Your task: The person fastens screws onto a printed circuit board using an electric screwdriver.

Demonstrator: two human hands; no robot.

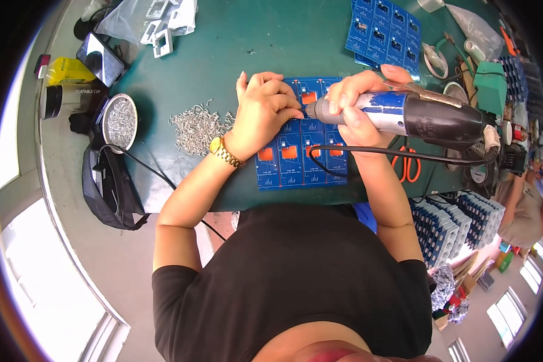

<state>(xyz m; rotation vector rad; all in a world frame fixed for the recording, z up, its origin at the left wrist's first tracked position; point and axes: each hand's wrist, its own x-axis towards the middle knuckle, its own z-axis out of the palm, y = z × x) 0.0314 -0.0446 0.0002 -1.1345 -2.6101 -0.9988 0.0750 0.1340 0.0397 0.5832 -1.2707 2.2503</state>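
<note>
A blue circuit board panel (288, 174) with orange-filled square openings lies flat on the green table in front of me. My right hand (359, 105) is wrapped round a blue, silver and black electric screwdriver (425, 120), held almost level, its dark nose pointing left over the panel. Close to that nose, my left hand (264, 108) rests on the panel's left part with curled fingers and the thumb drawn in. Anything between those fingertips is hidden. Left of this hand a loose pile of small silver screws (196, 130) is spread on the table.
A round dish (135, 125) of small metal parts, a phone (104, 59) and a black bag (111, 187) are at left. White plastic frames (163, 43) lie far left, stacked blue panels (383, 36) far right. Orange-handled scissors (410, 168) and a black cable lie right. Another person (528, 208) is at far right.
</note>
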